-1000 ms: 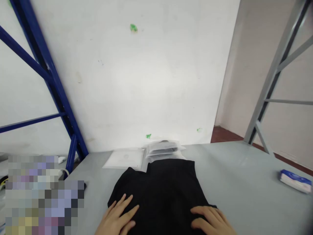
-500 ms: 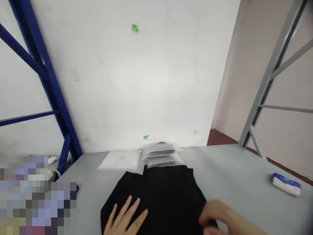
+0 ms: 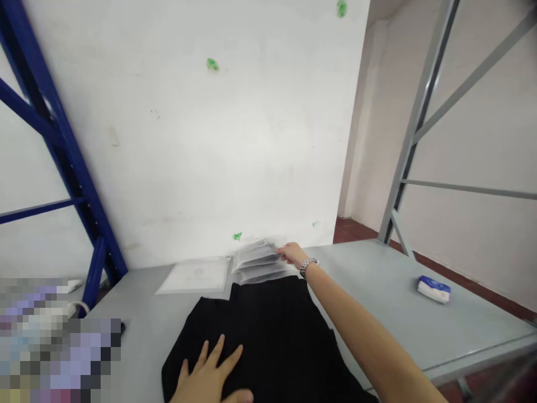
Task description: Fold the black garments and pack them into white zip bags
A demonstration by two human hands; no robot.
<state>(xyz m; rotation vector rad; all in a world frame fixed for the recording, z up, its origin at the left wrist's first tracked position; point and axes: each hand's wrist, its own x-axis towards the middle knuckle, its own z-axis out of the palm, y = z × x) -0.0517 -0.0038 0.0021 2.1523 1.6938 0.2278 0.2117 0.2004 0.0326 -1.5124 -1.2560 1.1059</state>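
A black garment (image 3: 268, 330) lies spread on the grey table, running off the bottom of the view. My left hand (image 3: 206, 376) rests flat on its left part with the fingers spread. Beyond the garment, my right hand (image 3: 292, 253), with a metal watch on the wrist, pinches the right edge of a frosted plastic bag (image 3: 255, 253) on top of a small stack. Further frosted bags (image 3: 262, 274) lie beneath it, something dark showing through. Left of the stack is a flat white plastic bag (image 3: 195, 275) with a faint round mark.
A blue-and-white tissue pack (image 3: 434, 289) lies on the table (image 3: 377, 291) at the right. Behind rises a white wall panel (image 3: 201, 168). A blue metal frame (image 3: 79, 168) stands left, a grey one (image 3: 413, 140) right. The lower left is pixelated.
My right hand has left the garment's right edge and reached forward to the stacked bags, taking hold of the top one. My left hand stays on the garment. The view has turned right.
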